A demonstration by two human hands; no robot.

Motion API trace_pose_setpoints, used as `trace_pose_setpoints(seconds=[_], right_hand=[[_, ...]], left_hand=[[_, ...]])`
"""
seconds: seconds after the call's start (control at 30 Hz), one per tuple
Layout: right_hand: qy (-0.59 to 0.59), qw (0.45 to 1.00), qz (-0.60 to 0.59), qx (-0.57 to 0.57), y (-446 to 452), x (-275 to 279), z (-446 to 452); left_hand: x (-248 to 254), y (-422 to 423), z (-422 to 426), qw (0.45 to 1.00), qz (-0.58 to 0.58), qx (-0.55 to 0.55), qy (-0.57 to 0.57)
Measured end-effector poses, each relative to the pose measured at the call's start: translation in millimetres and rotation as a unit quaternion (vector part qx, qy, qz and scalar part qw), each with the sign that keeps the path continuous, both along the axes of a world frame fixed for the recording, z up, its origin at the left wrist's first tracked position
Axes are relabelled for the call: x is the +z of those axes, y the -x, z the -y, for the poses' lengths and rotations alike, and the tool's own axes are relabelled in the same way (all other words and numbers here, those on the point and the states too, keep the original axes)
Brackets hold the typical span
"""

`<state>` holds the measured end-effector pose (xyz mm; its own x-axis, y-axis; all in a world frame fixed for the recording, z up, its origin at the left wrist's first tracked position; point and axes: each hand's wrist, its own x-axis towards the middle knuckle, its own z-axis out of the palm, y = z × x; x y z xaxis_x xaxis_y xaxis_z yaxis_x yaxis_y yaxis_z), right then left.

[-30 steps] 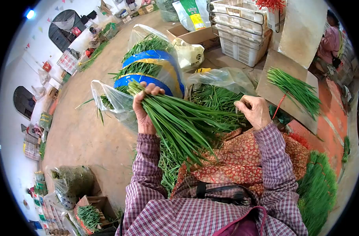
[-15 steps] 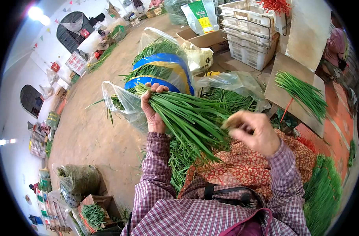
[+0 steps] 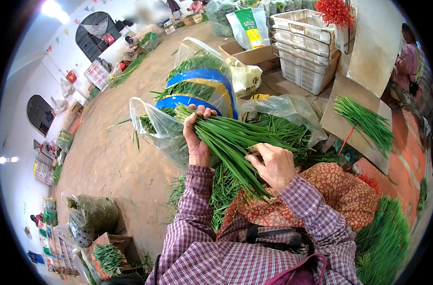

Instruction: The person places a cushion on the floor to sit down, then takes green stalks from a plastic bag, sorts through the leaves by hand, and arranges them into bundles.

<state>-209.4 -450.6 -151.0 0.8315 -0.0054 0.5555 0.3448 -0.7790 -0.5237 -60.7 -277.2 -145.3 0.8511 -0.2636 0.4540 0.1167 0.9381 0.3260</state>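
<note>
My left hand (image 3: 197, 130) is wrapped round the pale stem end of a bunch of green chives (image 3: 230, 140), whose long leaves fan out to the lower right. Over the leaf side, my right hand (image 3: 273, 164) is closed in a pinch at the bunch; whether it grips one leaf or several is hidden by the fingers. Loose chives (image 3: 226, 183) lie below the bunch. A patterned red cloth (image 3: 316, 194) covers my lap. Behind the bunch stands a clear bag of chives with a blue and yellow band (image 3: 197, 78).
On a board (image 3: 339, 92) to the right lies another bunch of chives (image 3: 363, 121) beside a red tie. More chives (image 3: 385, 242) are piled at lower right. Stacked white crates (image 3: 302, 57) hold red ties (image 3: 335, 12). A person (image 3: 406, 61) sits at far right.
My right hand has moved left and down from the leaf tips onto the bunch, its fingers now pinching there. My left hand keeps its hold; the view has shifted slightly.
</note>
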Motion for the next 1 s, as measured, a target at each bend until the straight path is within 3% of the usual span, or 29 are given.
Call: trace_pose_setpoints(seconds=[0.3,0.4,0.5,0.63,0.7,0.73,0.77,0.87,0.9,0.93,1.0], right_hand=[[-0.001,1.0,0.015,0.0,-11.2,-3.5,-3.3],[0.025,0.999,-0.003,-0.029,-14.0,-8.7,-2.4],[0.065,0.997,-0.003,-0.041,-16.9,-16.5,0.3],[0.125,0.987,-0.078,-0.061,-19.3,-23.3,10.2],[0.166,0.963,-0.19,-0.091,-21.0,-35.2,21.6],[0.198,0.953,-0.21,-0.092,-23.5,-61.7,36.9],[0.19,0.929,-0.295,-0.117,-24.3,-67.7,45.1],[0.237,0.883,-0.38,-0.142,-24.0,-68.2,64.4],[0.273,0.863,-0.404,-0.131,-24.7,-57.8,66.8],[0.265,0.875,-0.386,-0.124,-30.5,-65.3,77.8],[0.252,0.903,-0.334,-0.099,-36.9,-75.9,99.4]], left_hand=[[8.8,9.3,5.9,0.999,0.017,0.037,-0.025],[10.1,14.0,9.7,0.992,0.015,0.096,-0.087],[17.5,24.1,12.4,0.949,0.016,0.209,-0.235],[24.1,43.6,27.8,0.926,0.006,0.229,-0.302],[29.5,51.3,31.4,0.932,0.037,0.211,-0.291],[35.6,55.5,30.9,0.921,0.062,0.23,-0.307],[42.2,57.9,28.9,0.908,0.087,0.251,-0.323],[59.8,70.3,34.5,0.877,0.213,0.255,-0.347],[62.4,73.8,38.9,0.827,0.274,0.271,-0.41],[63.7,79.0,47.3,0.764,0.371,0.37,-0.376],[57.2,93.7,65.0,0.727,0.406,0.392,-0.391]])
